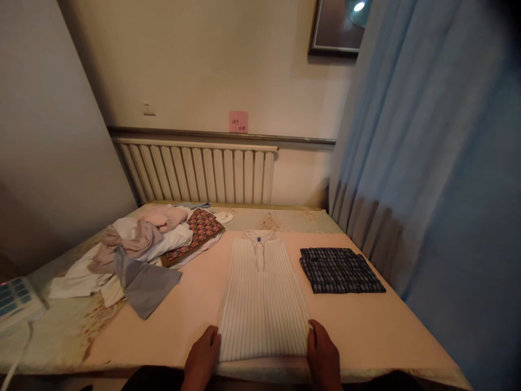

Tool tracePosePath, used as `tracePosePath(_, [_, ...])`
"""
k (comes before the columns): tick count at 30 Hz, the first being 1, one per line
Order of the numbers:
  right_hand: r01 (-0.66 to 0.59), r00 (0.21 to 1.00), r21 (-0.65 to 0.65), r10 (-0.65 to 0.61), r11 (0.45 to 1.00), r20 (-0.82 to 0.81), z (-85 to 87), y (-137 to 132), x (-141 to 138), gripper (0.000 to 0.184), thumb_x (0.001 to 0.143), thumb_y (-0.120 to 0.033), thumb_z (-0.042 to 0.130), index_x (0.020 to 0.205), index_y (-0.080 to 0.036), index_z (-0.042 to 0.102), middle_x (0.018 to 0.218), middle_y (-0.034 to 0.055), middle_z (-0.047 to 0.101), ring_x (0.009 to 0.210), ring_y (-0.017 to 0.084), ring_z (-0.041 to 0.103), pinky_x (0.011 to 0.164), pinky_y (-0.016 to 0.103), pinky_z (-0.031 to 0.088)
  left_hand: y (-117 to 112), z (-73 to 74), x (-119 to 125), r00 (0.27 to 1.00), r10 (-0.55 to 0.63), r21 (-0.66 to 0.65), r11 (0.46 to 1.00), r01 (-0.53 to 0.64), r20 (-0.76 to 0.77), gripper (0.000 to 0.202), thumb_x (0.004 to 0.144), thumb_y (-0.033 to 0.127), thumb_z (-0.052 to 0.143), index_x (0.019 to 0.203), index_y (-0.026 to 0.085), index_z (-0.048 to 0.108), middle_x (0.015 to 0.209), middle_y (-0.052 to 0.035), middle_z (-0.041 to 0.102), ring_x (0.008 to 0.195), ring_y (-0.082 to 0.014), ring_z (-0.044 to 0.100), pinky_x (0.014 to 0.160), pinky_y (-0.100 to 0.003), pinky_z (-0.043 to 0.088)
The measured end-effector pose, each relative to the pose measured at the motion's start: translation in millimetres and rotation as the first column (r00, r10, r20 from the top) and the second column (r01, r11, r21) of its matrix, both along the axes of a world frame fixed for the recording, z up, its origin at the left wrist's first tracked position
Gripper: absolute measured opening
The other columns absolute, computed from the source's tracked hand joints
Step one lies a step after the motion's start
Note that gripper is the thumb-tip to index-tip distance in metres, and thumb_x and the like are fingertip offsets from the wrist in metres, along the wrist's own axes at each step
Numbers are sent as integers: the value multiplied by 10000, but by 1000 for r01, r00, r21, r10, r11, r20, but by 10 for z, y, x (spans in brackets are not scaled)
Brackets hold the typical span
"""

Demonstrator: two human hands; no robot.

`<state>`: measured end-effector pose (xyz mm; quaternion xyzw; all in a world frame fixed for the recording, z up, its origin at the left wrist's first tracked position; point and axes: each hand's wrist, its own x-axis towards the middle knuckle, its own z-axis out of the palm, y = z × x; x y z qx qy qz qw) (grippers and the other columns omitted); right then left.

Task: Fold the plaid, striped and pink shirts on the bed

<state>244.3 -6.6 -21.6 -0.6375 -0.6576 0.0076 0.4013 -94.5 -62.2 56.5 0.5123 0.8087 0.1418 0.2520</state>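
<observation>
Striped button-collared shirt point(264, 309), pale with thin dark lines: one, folded into a long panel, lying face up at near centre. The collar points to the far side, probably so that the front can be kept straight and square to me.

My left hand point(202, 355): curled, gripping the shirt's left edge by the near corner. My right hand point(324, 353): curled likewise, gripping the right edge opposite. The matched holds seem meant to keep the width even and the cloth flat.

Peach cloth point(163, 339): spread beneath the shirt over a floral cover point(73, 331), perhaps as a smooth, clean ground.

Dark plaid garment point(341, 270): one, folded into a flat block, right of the shirt and apart from it, apparently set aside neatly.

Loose pile of clothes point(134, 239), far left: pink and white pieces, with a red patterned cloth point(197, 233) and a grey cloth point(148, 285) at its right side; seemingly unsorted.

Writing: a small blue label point(259, 239) inside the collar, too small to read. Pink note point(238, 121) on the far wall: handwritten, first line perhaps "284", second line unclear. No brand legible.
</observation>
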Motion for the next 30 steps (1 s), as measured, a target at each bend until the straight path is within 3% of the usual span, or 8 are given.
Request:
tracePosePath(18, [-3, 1000, -54, 4, 999, 4, -28, 12, 18, 436, 917, -367, 316, 1096, -128, 634, 1100, 123, 699, 975, 249, 678, 832, 362, 526, 5, -45, -13, 1000, -10, 9, 1000, 10, -18, 200, 921, 300, 337, 885, 236, 522, 878, -9, 683, 860, -165, 631, 731, -240, 392])
tracePosePath(22, [7, 999, -162, -2, 987, 34, 104, 59, 36, 437, 896, -388, 362, 1159, -148, 616, 1085, 120, 709, 936, 252, 692, 778, 350, 531, 110, -52, -86, 999, -44, 7, 999, 43, 27, 228, 911, 289, 350, 814, 207, 539, 839, -21, 674, 835, -161, 622, 727, -240, 395])
tracePosePath(26, [-28, 997, -305, 51, 952, 66, 303, 275, 71, 452, 857, -388, 433, 1206, -154, 602, 964, 119, 738, 833, 257, 708, 705, 341, 522, 319, 0, -164, 993, -105, 16, 994, 104, 55, 273, 900, 312, 371, 762, 184, 567, 863, -49, 683, 856, -171, 622, 747, -252, 402])
tracePosePath(30, [-120, 992, -442, 124, 889, -19, 492, 644, 43, 476, 824, -343, 468, 1218, -111, 600, 1089, 141, 707, 1002, 263, 671, 846, 346, 499, 639, 77, -176, 992, -118, 22, 993, 117, 40, 284, 881, 366, 400, 744, 178, 563, 833, -59, 678, 814, -189, 618, 715, -273, 403])
